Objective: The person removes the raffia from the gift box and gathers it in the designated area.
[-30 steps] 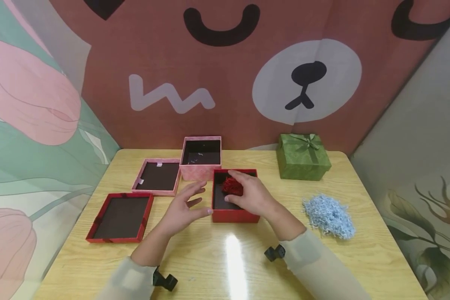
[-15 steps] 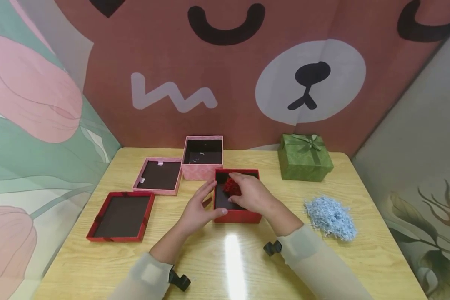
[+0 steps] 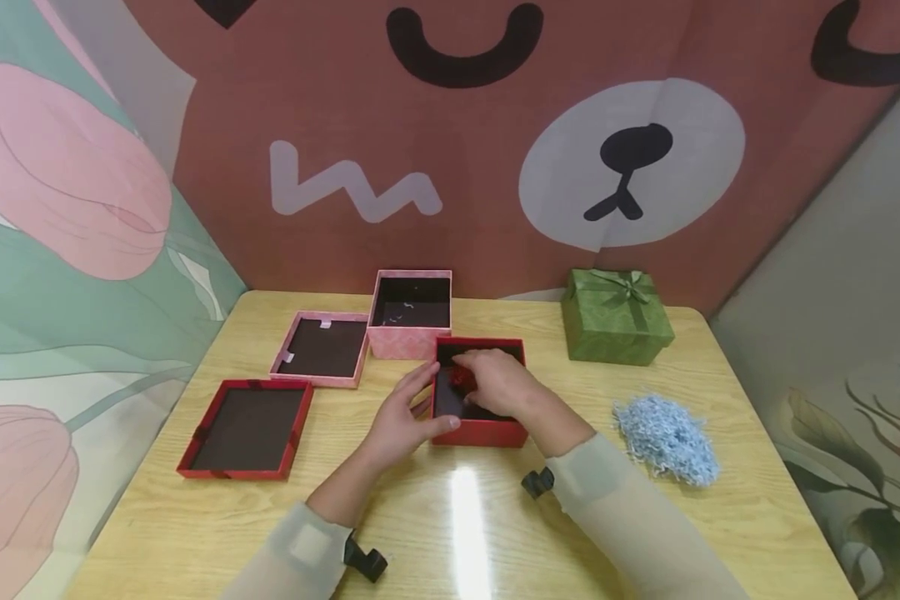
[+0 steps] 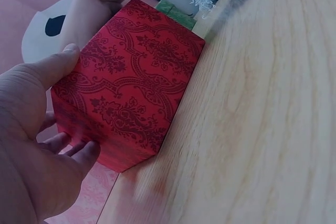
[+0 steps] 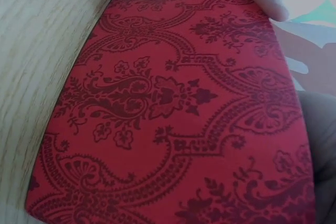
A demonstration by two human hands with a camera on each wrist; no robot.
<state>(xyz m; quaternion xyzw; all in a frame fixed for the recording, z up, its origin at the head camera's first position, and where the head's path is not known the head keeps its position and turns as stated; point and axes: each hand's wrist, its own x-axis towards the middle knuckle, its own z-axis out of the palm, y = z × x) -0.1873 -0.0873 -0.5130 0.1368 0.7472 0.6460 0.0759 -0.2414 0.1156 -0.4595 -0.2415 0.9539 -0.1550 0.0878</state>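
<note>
While the left grip (image 3: 401, 427) spreads loosely against the red box (image 3: 478, 433), presumably to steady it, the right grip (image 3: 502, 383) is down inside, curled round the red shred (image 3: 462, 379)

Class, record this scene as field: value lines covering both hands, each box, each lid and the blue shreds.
Left hand: at red box's near-left corner, fingers against its left wall
Right hand: inside red box, at red shreds; pinching or pressing unclear
Red box: open
Red lid: inside up, at left
Pink box: open, pale scraps inside
Pink lid: inside up, beside pink box
Green box: closed, bow on top
Blue shreds: piled on table, nearer than green box
</note>
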